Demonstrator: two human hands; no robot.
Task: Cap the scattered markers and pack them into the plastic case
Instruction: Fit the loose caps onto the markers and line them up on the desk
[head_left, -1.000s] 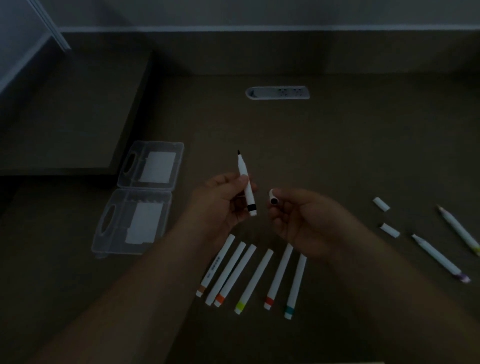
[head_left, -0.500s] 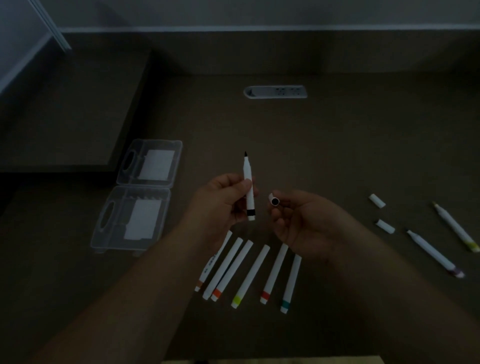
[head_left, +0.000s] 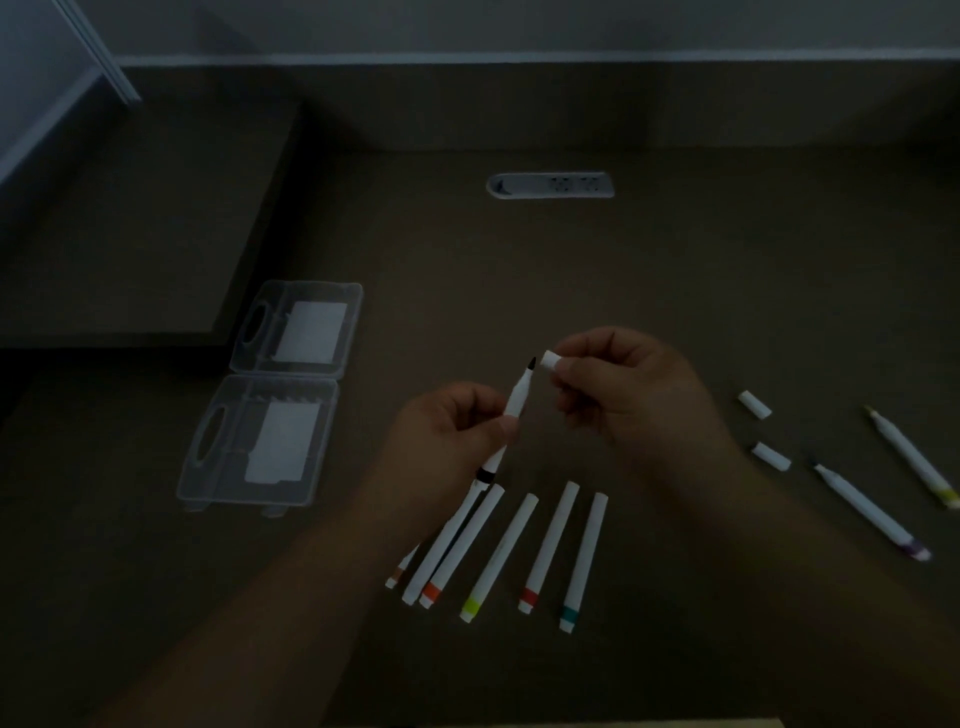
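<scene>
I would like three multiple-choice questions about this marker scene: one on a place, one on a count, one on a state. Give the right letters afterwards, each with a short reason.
1. Where does the clear plastic case lie, from the person's view?
A. left of the hands
B. right of the hands
C. under the hands

2. How many loose white caps lie on the brown desk?
A. none
B. two
C. five

3. What is the state of the black-banded white marker in the left hand?
A. capped
B. uncapped, tip bare
C. lying in the case

Answers:
1 A: the case lies open at the left side of the desk.
2 B: two caps lie at the right, beside two uncapped markers.
3 B: its dark tip shows, and the right hand holds the small white cap just beside it, not yet on.
</scene>
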